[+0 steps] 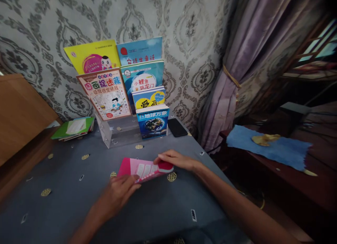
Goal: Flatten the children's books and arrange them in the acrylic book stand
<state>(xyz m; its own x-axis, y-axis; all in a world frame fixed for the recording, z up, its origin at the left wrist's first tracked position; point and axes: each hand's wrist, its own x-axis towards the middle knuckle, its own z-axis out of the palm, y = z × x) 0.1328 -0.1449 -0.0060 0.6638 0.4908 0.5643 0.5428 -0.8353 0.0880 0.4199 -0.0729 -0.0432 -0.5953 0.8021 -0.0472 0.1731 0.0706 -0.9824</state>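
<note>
A thin pink book (143, 168) lies near the middle of the grey patterned tablecloth (65, 181). My left hand (119, 191) grips its near edge, fingers curled over the cover. Resting on the book's far right corner is my right hand (175, 160), fingers stretched flat. Behind the book stands a clear tiered rack (118, 131) holding several children's books, the blue one (152, 123) in the front tier closest to my hands.
A black phone (177, 127) lies right of the rack. A stack of green books (73, 128) sits at the back left beside a wooden panel (18, 110). A purple curtain (237, 68) hangs right of the table; a blue cloth (276, 149) covers a dark side surface.
</note>
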